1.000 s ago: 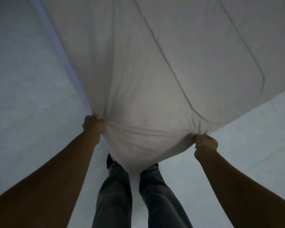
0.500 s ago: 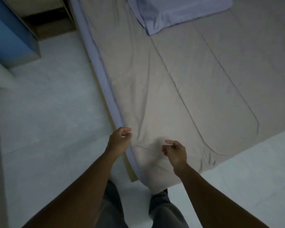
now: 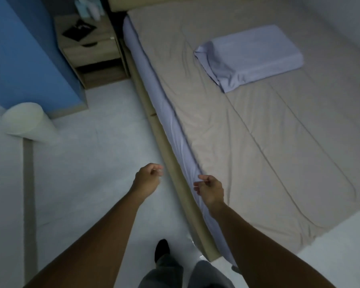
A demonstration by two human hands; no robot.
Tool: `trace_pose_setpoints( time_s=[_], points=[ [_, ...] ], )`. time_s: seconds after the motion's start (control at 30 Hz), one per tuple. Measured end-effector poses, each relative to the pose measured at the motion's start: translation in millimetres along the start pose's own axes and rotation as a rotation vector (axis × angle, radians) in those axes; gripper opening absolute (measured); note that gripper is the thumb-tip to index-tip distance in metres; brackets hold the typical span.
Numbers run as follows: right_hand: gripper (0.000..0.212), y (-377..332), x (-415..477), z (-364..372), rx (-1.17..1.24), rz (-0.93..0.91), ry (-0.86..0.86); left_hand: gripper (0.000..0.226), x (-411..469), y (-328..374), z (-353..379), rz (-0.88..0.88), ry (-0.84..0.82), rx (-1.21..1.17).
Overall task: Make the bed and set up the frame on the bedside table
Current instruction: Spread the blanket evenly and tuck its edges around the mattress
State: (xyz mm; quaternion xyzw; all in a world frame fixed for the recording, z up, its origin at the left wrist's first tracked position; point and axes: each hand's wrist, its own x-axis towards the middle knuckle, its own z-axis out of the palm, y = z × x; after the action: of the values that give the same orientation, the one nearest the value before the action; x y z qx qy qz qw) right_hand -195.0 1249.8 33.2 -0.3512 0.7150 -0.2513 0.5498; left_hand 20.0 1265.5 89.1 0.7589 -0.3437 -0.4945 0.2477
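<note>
A beige quilt [image 3: 247, 125] lies spread flat over the bed, above a lilac sheet [image 3: 175, 129] that shows along the near side. A lilac pillow [image 3: 249, 55] rests on the quilt toward the head end. A dark flat frame [image 3: 79, 30] lies face down on the wooden bedside table [image 3: 92, 50] at the upper left. My left hand [image 3: 147, 179] hangs over the floor with loosely curled fingers, holding nothing. My right hand [image 3: 210, 189] hovers by the mattress edge, fingers loosely curled and empty.
A blue cabinet [image 3: 19, 59] stands left of the bedside table. A pale cylinder [image 3: 27, 121] stands on the floor at the left. Small bottles [image 3: 89, 7] stand at the back of the table. White tiled floor [image 3: 92, 163] runs along the bed's near side.
Both hands let go of the quilt, which dropped flat onto the bed. The view swung up and left, and my hands drew back off the bed toward the floor side.
</note>
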Motion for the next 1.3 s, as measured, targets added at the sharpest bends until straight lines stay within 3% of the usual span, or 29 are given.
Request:
trace_pose_setpoints(
  time_s=[0.4, 0.7, 0.93, 1.3],
  points=[
    [0.022, -135.3, 69.4, 105.1, -0.021, -0.109, 0.035, 0.034, 105.5, 74.6, -117.4, 0.085, -0.006, -0.02],
    [0.021, -276.3, 196.4, 195.6, 0.02, -0.102, -0.009, 0.031, 268.6, 185.5, -198.0, 0.138, -0.035, 0.062],
    [0.021, -407.3, 283.5, 279.9, 0.006, -0.203, -0.059, 0.033, 396.9, 257.6, -276.8, 0.157, -0.002, 0.033],
    [0.015, -573.1, 438.2, 416.4, -0.036, -0.236, 0.014, 0.034, 624.3, 351.8, -396.9, 0.171, -0.061, 0.05]
  ],
)
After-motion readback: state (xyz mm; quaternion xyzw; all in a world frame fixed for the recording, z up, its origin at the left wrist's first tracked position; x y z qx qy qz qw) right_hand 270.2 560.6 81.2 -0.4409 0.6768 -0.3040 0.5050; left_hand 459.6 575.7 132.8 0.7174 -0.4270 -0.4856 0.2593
